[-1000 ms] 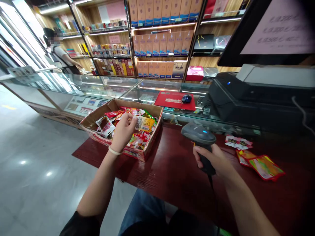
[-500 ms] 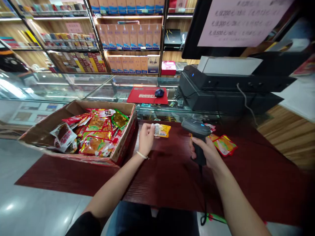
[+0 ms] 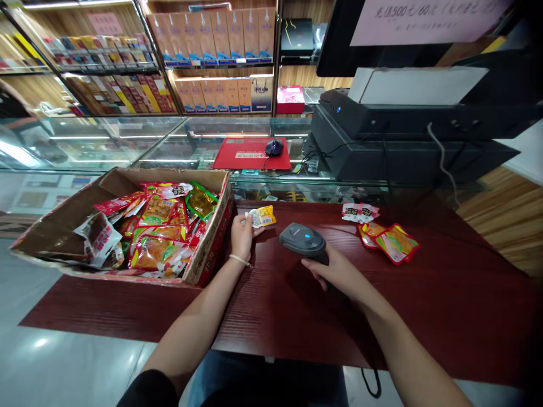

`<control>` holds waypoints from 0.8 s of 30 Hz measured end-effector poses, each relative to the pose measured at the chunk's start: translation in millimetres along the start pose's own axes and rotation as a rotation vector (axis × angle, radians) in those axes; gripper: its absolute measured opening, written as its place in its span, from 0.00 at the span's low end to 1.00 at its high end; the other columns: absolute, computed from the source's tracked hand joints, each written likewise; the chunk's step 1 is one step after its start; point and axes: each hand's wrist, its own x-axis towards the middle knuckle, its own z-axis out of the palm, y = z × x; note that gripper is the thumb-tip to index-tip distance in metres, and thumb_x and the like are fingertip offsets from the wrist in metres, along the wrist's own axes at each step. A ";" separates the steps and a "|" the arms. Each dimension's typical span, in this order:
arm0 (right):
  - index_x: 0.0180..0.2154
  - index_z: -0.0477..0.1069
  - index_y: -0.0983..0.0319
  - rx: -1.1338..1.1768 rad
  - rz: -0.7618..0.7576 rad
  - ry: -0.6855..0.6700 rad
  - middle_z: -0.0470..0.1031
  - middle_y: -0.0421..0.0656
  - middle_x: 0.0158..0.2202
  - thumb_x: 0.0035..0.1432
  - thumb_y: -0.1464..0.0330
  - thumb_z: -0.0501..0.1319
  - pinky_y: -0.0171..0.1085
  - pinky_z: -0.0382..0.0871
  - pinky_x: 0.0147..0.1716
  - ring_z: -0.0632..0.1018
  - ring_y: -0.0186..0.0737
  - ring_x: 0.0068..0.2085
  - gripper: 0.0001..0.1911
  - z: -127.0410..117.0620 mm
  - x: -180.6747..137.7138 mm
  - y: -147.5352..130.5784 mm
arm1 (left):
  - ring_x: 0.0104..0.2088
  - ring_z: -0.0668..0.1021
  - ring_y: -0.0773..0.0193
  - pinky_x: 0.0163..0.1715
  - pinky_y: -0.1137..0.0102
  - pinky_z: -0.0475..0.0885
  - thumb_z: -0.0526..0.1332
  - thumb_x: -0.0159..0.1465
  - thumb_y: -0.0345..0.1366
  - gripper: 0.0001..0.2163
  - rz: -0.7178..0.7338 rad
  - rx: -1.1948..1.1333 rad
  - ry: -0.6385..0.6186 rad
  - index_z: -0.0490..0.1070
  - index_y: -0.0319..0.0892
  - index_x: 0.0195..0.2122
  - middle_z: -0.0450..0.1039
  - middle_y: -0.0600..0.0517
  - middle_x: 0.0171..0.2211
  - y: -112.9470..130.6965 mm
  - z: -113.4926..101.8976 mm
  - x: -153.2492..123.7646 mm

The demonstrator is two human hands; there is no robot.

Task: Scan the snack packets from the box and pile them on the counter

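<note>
My left hand [image 3: 242, 237] pinches a small yellow and white snack packet [image 3: 262, 216] by its white end, with a barcode facing up. In my right hand [image 3: 335, 271] is a dark grey barcode scanner [image 3: 302, 239], gripped by its handle, its head tilted toward the packet and a small blue light lit on top. Scanner and packet are apart. Beside my left hand stands an open cardboard box [image 3: 207, 257] filled with snack packets [image 3: 159, 249] in red, green and white. To the right of the scanner lie red-edged packets [image 3: 397, 243] and a pink and white packet [image 3: 360, 212].
A dark red wooden board [image 3: 271, 316] carries the box. Behind it, a glass counter holds a red mat [image 3: 250, 154] with a mouse [image 3: 274, 147]. At the right stand a black monitor and a cash drawer unit [image 3: 360, 152]. The scanner's cable hangs over the front edge.
My right hand has swung the scanner leftward, turning its head toward the packet. My left hand has shifted slightly left with the packet. The view has tipped downward.
</note>
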 end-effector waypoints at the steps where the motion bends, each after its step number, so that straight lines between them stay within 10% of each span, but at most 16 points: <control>1: 0.51 0.62 0.59 -0.007 0.002 0.004 0.67 0.31 0.19 0.58 0.56 0.63 0.30 0.61 0.14 0.67 0.31 0.15 0.24 -0.4 -0.3 -0.1 | 0.32 0.80 0.65 0.34 0.63 0.80 0.64 0.60 0.45 0.16 -0.001 0.003 0.001 0.62 0.39 0.38 0.74 0.50 0.34 -0.3 0.0 -0.1; 16: 0.38 0.64 0.60 0.086 0.012 0.072 0.67 0.32 0.19 0.56 0.57 0.64 0.31 0.61 0.15 0.68 0.31 0.15 0.16 -14.4 -3.1 -7.0 | 0.35 0.81 0.64 0.36 0.61 0.80 0.65 0.59 0.45 0.16 0.009 0.008 0.001 0.63 0.40 0.37 0.74 0.50 0.34 -2.1 -2.1 1.4; 24: 0.34 0.62 0.59 0.332 -0.067 0.378 0.67 0.32 0.20 0.56 0.57 0.64 0.30 0.60 0.14 0.67 0.29 0.15 0.16 -79.9 -18.1 -12.0 | 0.34 0.80 0.67 0.38 0.65 0.80 0.69 0.54 0.44 0.18 0.051 0.052 -0.134 0.62 0.41 0.36 0.74 0.54 0.34 -6.6 22.0 -11.0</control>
